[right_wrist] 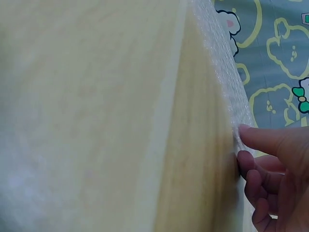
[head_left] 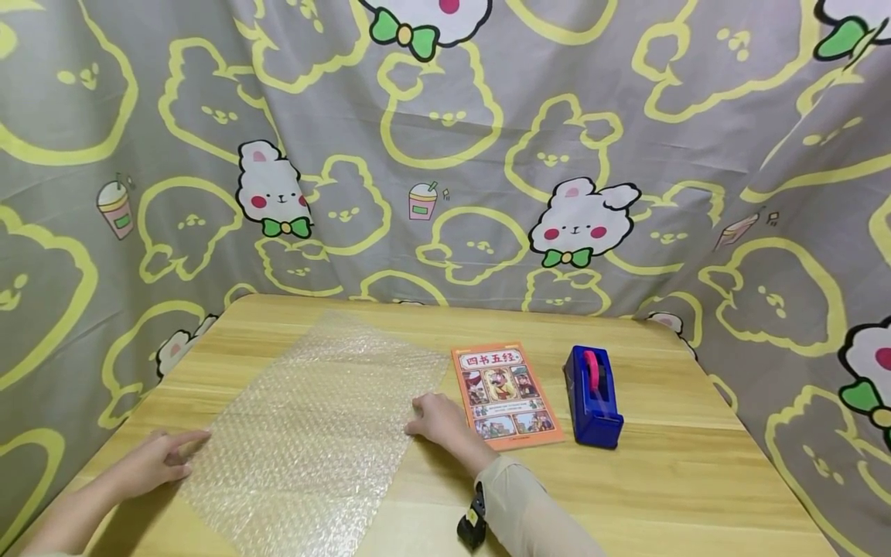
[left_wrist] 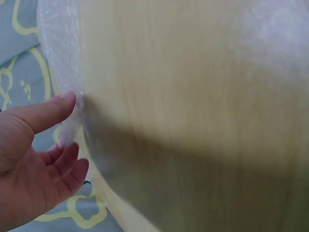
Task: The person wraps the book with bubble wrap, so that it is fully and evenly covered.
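A sheet of clear bubble wrap [head_left: 306, 425] lies flat on the wooden table, set at a slant. At its left edge, my left hand [head_left: 149, 464] pinches the border between thumb and fingers; the left wrist view shows the wrap [left_wrist: 60, 43] running in between the thumb [left_wrist: 53, 112] and the fingers. My right hand [head_left: 445, 425] pinches the opposite edge, its thumb and curled fingers [right_wrist: 246, 162] meeting at the wrap's border [right_wrist: 227, 77] in the right wrist view. Just beyond the right hand lies an orange-bordered book [head_left: 508, 394] with a picture cover.
A blue tape dispenser [head_left: 594, 398] with a pink-cored roll stands right of the book. The wooden table [head_left: 668, 464] has rounded far corners. A grey patterned curtain [head_left: 459, 155] hangs around its back and sides. A black wrist strap [head_left: 473, 518] sits at the right sleeve.
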A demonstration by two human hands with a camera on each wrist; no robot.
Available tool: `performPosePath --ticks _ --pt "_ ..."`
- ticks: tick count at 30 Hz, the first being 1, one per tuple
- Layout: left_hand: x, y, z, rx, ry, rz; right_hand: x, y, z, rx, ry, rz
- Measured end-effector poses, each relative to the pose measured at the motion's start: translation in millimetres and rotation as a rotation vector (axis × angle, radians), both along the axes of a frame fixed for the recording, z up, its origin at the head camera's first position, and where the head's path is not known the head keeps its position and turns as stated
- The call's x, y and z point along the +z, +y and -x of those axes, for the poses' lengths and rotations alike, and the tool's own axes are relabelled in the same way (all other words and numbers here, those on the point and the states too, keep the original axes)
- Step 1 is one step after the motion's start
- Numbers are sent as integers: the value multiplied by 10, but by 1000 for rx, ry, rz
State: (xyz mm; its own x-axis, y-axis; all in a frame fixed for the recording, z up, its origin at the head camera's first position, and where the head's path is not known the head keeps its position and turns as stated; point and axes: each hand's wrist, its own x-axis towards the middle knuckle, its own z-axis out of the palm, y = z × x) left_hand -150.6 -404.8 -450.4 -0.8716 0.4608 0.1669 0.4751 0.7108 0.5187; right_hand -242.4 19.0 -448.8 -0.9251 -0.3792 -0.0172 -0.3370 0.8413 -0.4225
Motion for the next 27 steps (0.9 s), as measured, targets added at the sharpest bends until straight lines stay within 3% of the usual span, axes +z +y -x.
performPosePath --ticks 4,7,11,16,22,27 --pt "28 100 -59 228 16 220 7 7 -10 -6 -4 -24" --pt "43 176 -84 292 35 311 7 14 -13 -2 2 -26" --pt "50 257 -102 271 36 297 8 24 -27 -4 3 -35" --pt "75 406 -74 217 -16 221 9 41 -49 -6 -20 -26" --pt "178 667 55 124 -74 129 -13 70 -36 17 -33 26" --pt "278 901 184 67 -86 116 -5 103 -17 43 -121 137"
